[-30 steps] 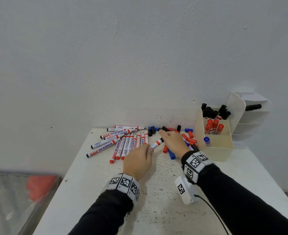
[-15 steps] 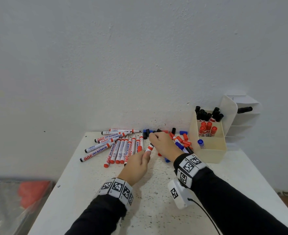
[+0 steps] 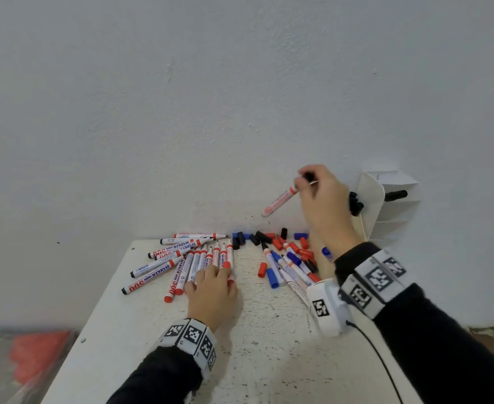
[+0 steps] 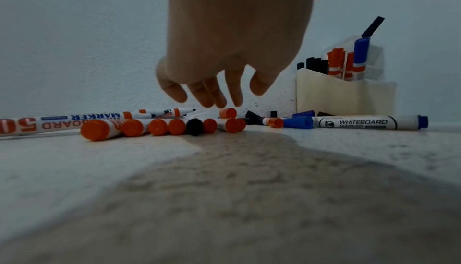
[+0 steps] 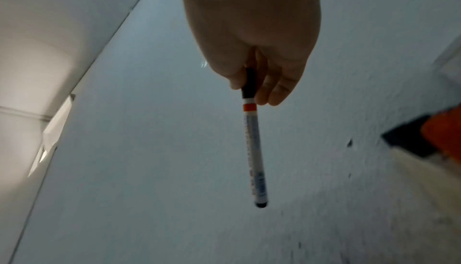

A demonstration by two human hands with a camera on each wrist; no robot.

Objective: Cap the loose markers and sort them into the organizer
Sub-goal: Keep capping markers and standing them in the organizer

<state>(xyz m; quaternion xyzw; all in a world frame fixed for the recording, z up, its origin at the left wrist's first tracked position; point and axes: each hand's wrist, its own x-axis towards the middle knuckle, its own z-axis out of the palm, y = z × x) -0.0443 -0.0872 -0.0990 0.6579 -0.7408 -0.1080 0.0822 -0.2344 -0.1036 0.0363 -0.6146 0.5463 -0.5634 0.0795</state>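
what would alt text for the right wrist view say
A right hand pinches a capped marker by its black cap, its white barrel with an orange band hanging free before a pale wall. An orange and black shape, blurred, sits at the right edge.

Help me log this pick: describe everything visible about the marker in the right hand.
The marker is slim and white-barrelled with an orange band, printed lettering, a black cap and a black end plug. It looks like plastic. The right hand pinches it at the capped end, raised clear of the table, its barrel slanting down-left in the head view, near the organizer.
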